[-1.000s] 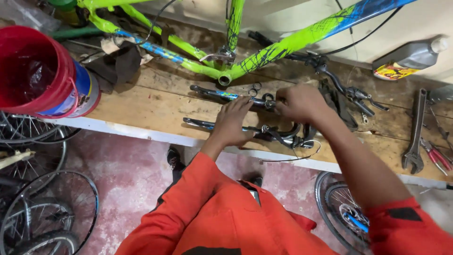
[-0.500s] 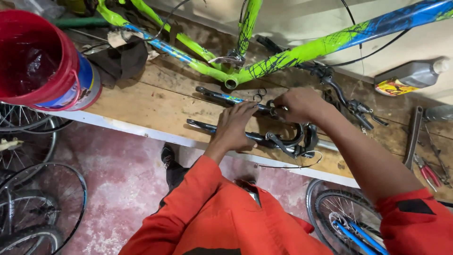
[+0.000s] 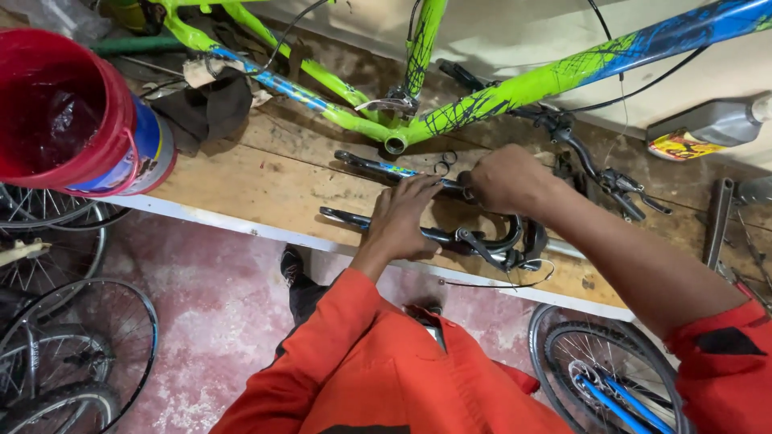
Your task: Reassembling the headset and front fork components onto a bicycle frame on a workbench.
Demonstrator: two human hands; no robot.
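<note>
Fork [image 3: 378, 167]: black bicycle fork, flat on wooden worktop [image 3: 265, 181], just below green frame [image 3: 482, 96].
Left hand [image 3: 406, 217]: palm down, pressing on lower fork leg, fingers spread toward upper leg.
Right hand [image 3: 503, 177]: clenched around fork at crown end.
Bucket [image 3: 72, 112]: red, far left of fork.

My one camera rides on the head, looking steeply down and forward, close over the worktop [image 3: 241, 181] and floor [image 3: 209, 321].
</note>
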